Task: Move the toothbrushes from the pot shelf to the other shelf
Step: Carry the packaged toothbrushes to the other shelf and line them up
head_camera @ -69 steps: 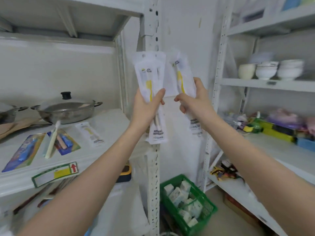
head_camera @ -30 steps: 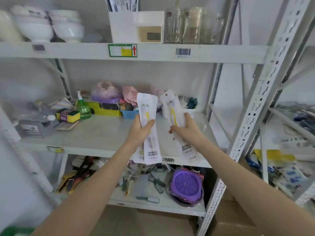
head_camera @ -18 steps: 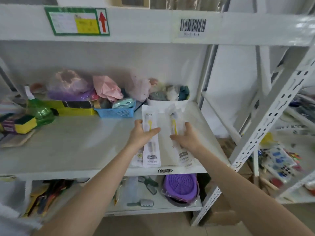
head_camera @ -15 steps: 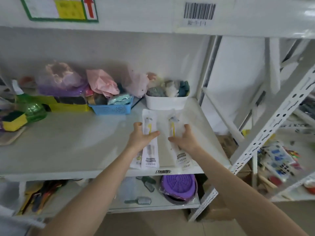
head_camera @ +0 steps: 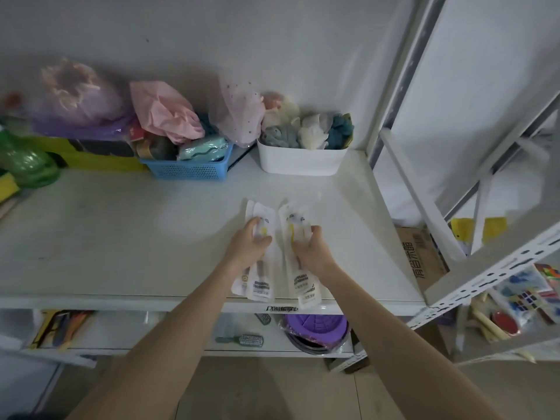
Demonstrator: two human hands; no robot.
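Note:
Two lots of white toothbrush packets with yellow brushes inside lie flat on the white shelf (head_camera: 121,237), near its front edge. My left hand (head_camera: 247,247) rests on the left toothbrush packets (head_camera: 259,286), two overlapping, with fingers curled around them. My right hand (head_camera: 312,253) holds the right toothbrush packet (head_camera: 304,287), pressed against the shelf. The lower ends of the packets reach the shelf's front lip. The pot shelf is out of view.
At the back of the shelf stand a white bin (head_camera: 300,162) of cloth puffs, a blue basket (head_camera: 188,168), pink and purple bags and a green spray bottle (head_camera: 27,165). A perforated upright (head_camera: 485,283) rises at right. A purple strainer (head_camera: 315,325) lies on the shelf below.
I turned from the pot shelf to this shelf and carried the packets along. Both hands lowered them from upright in the air down onto the shelf surface.

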